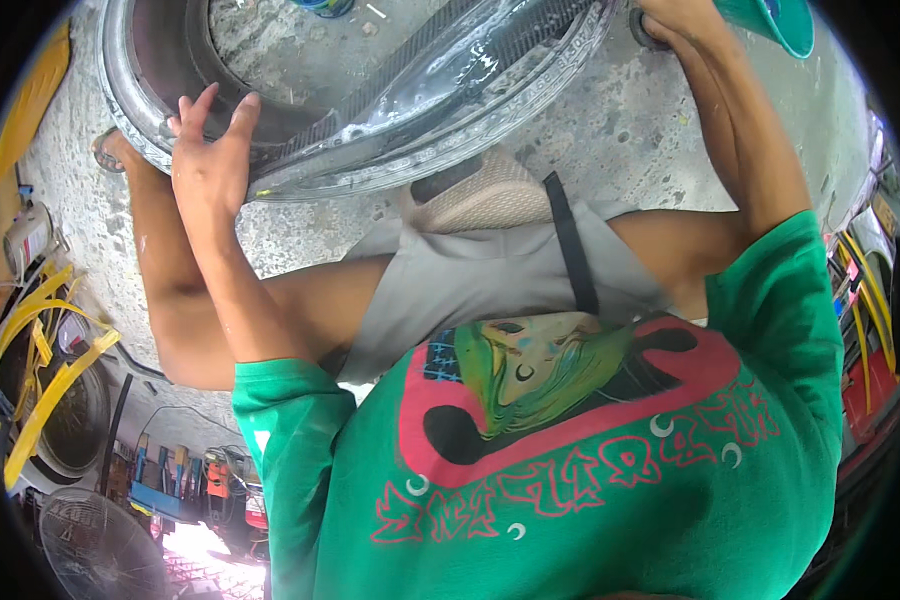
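A black tire leans in front of my knees, with its open inner side partly toward me. White suds and wet streaks cover the inside wall on its right half. On the tire's left part lies my left hand, thumb and fingers spread apart and touching the rubber. My right hand is at the top edge, near the tire's right end. Its fingers are cut off by the picture, so what it holds or touches is hidden.
A teal bucket stands at the upper right, and a blue container sits beyond the tire. Yellow curved strips, a round fan and a blue tool rack are at the left. Beige mesh material shows between my thighs.
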The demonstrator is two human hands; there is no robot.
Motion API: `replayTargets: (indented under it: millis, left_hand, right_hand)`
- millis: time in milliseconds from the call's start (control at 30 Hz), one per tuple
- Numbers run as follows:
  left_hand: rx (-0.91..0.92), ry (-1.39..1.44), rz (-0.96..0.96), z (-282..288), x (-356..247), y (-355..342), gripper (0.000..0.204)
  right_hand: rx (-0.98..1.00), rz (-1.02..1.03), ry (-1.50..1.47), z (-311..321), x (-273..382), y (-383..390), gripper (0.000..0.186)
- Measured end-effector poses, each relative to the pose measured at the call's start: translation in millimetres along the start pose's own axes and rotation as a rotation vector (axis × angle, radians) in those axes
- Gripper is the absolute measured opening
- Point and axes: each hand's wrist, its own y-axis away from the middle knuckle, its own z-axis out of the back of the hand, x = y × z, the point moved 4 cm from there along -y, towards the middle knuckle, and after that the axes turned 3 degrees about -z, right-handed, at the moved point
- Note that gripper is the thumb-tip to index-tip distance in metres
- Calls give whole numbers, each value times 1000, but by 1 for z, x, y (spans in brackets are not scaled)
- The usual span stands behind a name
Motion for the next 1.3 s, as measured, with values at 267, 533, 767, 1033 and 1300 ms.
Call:
replayTargets:
  millis: [267, 533, 767, 1033, 1300]
  left_hand:
    - [27, -24, 73, -1, 15, 9, 59]
    - [36, 56, 6, 3, 25, 2, 56]
    - [75, -2, 48, -4, 25, 4, 51]
    - [63, 12, 106, 2, 19, 8, 54]
    - [47, 94, 96, 3, 23, 12, 54]
  right_hand:
    - [260, 291, 90, -98, 112, 14, 15]
    - [-157, -269, -86, -33, -44, 12, 21]
    - [-130, -39, 278, -54, 28, 20, 17]
    - [-287, -335, 433, -63, 21, 10, 9]
    - [-485, -476, 438, -12, -64, -43, 17]
